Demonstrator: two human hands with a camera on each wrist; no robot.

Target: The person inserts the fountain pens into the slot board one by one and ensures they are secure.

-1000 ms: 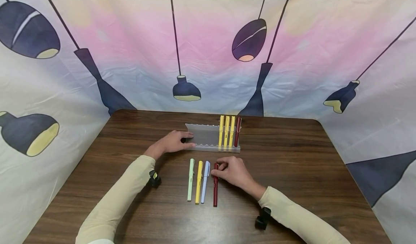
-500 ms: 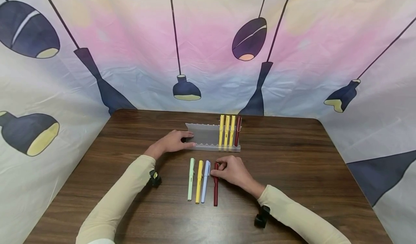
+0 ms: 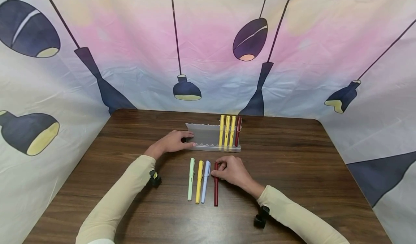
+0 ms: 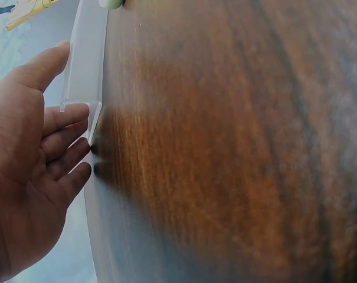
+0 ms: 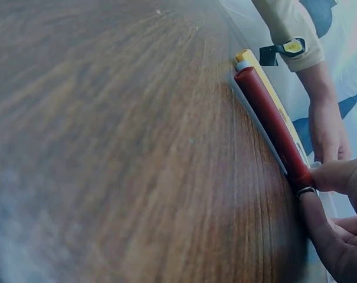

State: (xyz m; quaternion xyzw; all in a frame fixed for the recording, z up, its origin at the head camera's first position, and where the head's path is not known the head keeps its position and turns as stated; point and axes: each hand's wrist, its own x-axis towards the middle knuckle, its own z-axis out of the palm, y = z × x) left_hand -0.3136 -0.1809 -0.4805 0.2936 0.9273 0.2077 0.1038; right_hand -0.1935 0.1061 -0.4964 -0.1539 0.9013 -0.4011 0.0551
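Note:
A clear pen rack (image 3: 205, 135) stands toward the back of the table. Three yellow pens (image 3: 226, 132) and one dark red pen (image 3: 238, 133) lean in its right-hand slots. My left hand (image 3: 172, 141) holds the rack's left end, thumb at the front lip and fingers around the end. With thumb and fingertips my right hand (image 3: 234, 170) pinches the capped end of another dark red pen (image 3: 216, 193). Left of that pen lie a light blue pen (image 3: 204, 186), a yellow pen (image 3: 198, 186) and a pale green pen (image 3: 190, 182), side by side.
The brown wooden table (image 3: 292, 157) has rounded back corners. Behind and beside it hangs a cloth (image 3: 214, 30) printed with dark lamps. Black camera mounts sit on the left wrist (image 3: 155, 178) and right wrist (image 3: 261, 217).

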